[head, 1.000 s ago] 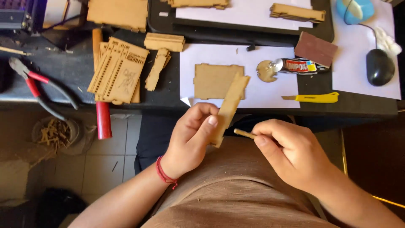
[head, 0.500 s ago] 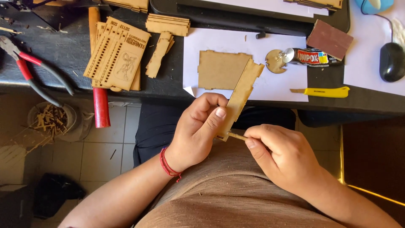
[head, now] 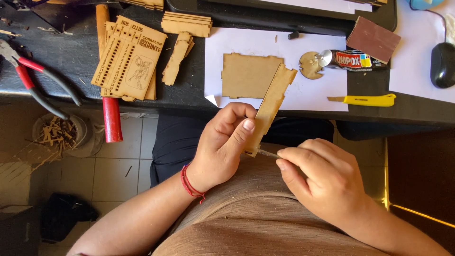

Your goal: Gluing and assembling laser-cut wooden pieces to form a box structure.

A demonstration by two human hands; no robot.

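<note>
My left hand [head: 222,144] grips a long notched strip of thin wood [head: 270,106], held upright and tilted over my lap, its top end over the table edge. My right hand [head: 320,178] pinches a thin small stick-like tool [head: 267,152] whose tip touches the lower end of the strip. A red cord bracelet circles my left wrist. A flat notched wooden panel [head: 246,75] lies on white paper [head: 277,47] just beyond the strip.
On the black table [head: 71,57] lie laser-cut wooden sheets [head: 129,59], small wood pieces [head: 177,57], red-handled pliers [head: 35,78], a glue tube [head: 350,60], a round wooden disc [head: 310,65], a yellow utility knife [head: 365,100], a sanding block [head: 373,39] and a mouse [head: 442,65]. A bin of scraps [head: 59,132] stands below.
The tool tip in my right hand has stayed at the strip's lower end. Both hands shifted slightly right and lower in view as the camera tilted down.
</note>
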